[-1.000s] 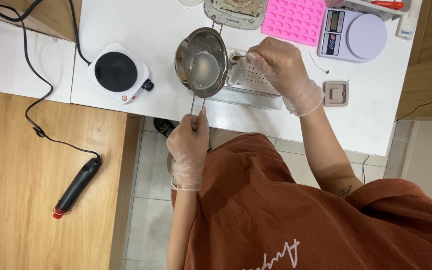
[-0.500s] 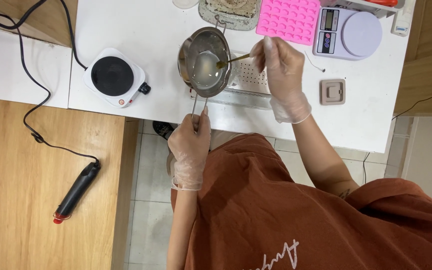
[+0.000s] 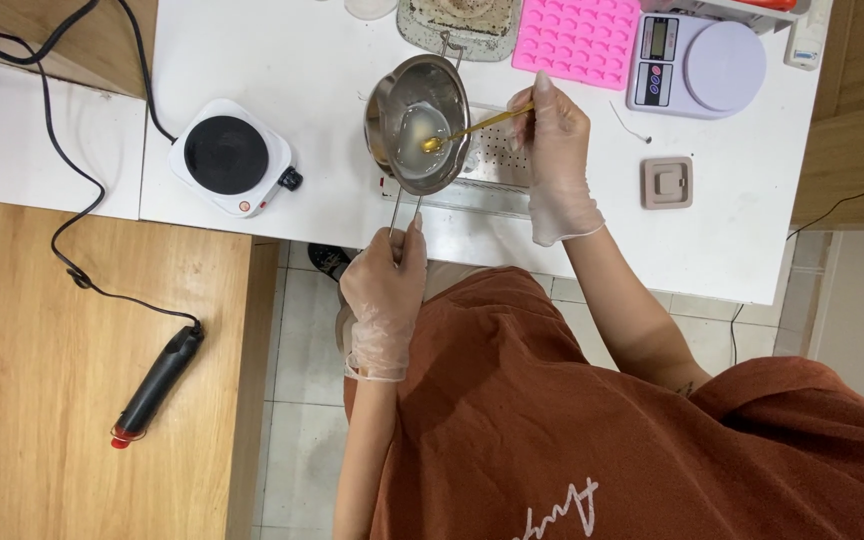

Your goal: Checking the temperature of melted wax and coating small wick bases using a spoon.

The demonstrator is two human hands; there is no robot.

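Steel pot (image 3: 418,122) between both hands.

Home craft corner, likely candle or soap making. White bench (image 3: 282,215) carries small electric hotplate (image 3: 227,157), digital kitchen scale (image 3: 697,65), pink silicone mould (image 3: 577,40), metal melting pot (image 3: 420,122). Wooden side surface (image 3: 62,400) with heat gun (image 3: 157,385). Tiled floor (image 3: 297,400) below. Domestic scale, no industrial fittings.

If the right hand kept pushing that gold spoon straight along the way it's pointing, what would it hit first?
The right hand aims the gold spoon leftward into the steel pot. Its bowl already sits in the clear liquid, so it would probably meet the pot's far inner wall first, though depth is hard to judge from above.
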